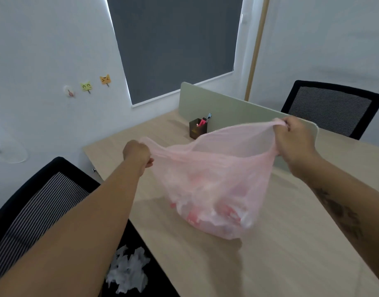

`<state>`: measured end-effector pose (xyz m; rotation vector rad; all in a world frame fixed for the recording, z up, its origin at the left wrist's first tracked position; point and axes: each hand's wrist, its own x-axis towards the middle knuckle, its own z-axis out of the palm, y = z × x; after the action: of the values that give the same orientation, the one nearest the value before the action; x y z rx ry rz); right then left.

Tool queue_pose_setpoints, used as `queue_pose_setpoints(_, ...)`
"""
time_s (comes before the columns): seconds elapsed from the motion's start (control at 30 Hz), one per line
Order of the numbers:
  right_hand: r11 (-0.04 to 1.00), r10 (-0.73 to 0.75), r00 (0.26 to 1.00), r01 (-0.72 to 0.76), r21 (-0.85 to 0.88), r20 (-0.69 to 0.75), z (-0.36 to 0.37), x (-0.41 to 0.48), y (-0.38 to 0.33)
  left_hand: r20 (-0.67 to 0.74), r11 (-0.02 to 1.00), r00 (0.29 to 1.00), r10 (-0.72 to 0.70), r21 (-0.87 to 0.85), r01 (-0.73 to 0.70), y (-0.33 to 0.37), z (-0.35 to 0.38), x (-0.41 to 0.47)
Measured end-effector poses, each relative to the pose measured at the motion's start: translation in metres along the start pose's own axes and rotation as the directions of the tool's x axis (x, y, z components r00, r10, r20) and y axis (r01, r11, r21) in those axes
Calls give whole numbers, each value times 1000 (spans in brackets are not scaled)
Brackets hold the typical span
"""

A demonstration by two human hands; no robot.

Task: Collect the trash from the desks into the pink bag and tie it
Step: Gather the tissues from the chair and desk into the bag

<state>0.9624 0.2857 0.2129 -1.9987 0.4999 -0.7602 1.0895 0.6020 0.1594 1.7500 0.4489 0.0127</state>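
A thin pink bag point(214, 185) hangs over the wooden desk point(280, 254), its bottom resting on the top. White and red trash shows through its lower part. My left hand point(138, 154) is shut on the bag's left handle. My right hand point(293, 138) is shut on the right handle, higher and farther back. The two handles are pulled apart, so the bag's mouth is stretched wide.
A crumpled white plastic point(128, 271) lies on the seat of the black chair point(34, 211) at the lower left. A brown pen holder point(198, 128) stands by the green divider point(227, 108). A second black chair point(332, 108) stands behind the divider.
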Motion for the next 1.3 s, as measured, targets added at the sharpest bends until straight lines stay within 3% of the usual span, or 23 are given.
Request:
queue_pose_setpoints(0.17,985,-104,982,124,-123,155,24,-35,27,-6,1000,1000,-11,16,11,-58,-8,-2)
queue_pose_setpoints(0.3,988,-63,952,102,-114,301,65,-69,24,-56,998,996,-64,-2,64,-91,-24,11)
queue_pose_setpoints(0.37,996,-35,945,59,-64,325,81,-81,17,-129,963,986,108,262,-72,-97,-28,20)
queue_pose_setpoints(0.4,998,-32,945,47,-39,326,89,-85,13,-140,868,942,306,448,-216,-99,-28,23)
queue_pose_setpoints(0.43,999,-32,945,36,-8,325,96,-89,8,-70,716,849,524,576,-394,-100,-26,25)
queue_pose_setpoints(0.47,1000,-23,945,19,16,327,102,-92,4,79,556,736,672,603,-573,-100,-20,23)
queue_pose_setpoints(0.5,1000,-3,946,-7,29,323,107,-95,1,277,443,657,702,552,-706,-100,-13,19)
queue_pose_setpoints(0.53,999,24,950,-35,30,311,111,-97,-1,463,379,611,642,501,-778,-103,-5,15)
queue_pose_setpoints(0.6,997,74,961,-78,6,266,125,-99,-2,676,220,549,493,513,-830,-116,2,14)
queue_pose_setpoints(0.67,993,115,968,-112,-25,222,137,-99,-1,668,42,450,592,532,-846,-130,-3,15)
queue_pose_setpoints(0.77,984,176,972,-170,-50,159,153,-100,4,506,-33,237,829,469,-883,-152,-21,22)
queue_pose_setpoints(0.8,982,184,971,-175,-73,153,161,-103,6,469,-41,197,861,450,-892,-161,-28,28)
queue_pose_setpoints(0.87,979,187,969,-171,-108,162,174,-110,12,475,-82,129,870,398,-914,-177,-42,32)
queue_pose_setpoints(1.0,967,198,965,-164,-192,173,194,-128,25,690,-259,-73,720,169,-951,-211,-69,26)
queue_pose_setpoints(1.07,950,189,960,-127,-284,204,203,-137,33,820,-286,-78,566,107,-952,-235,-82,23)
queue_pose_setpoints(1.13,930,184,952,-88,-356,246,210,-144,43,885,-276,-15,466,130,-952,-259,-92,23)
queue_pose_setpoints(1.3,882,175,913,22,-471,369,226,-170,77,807,51,350,476,372,-927,-298,-109,19)
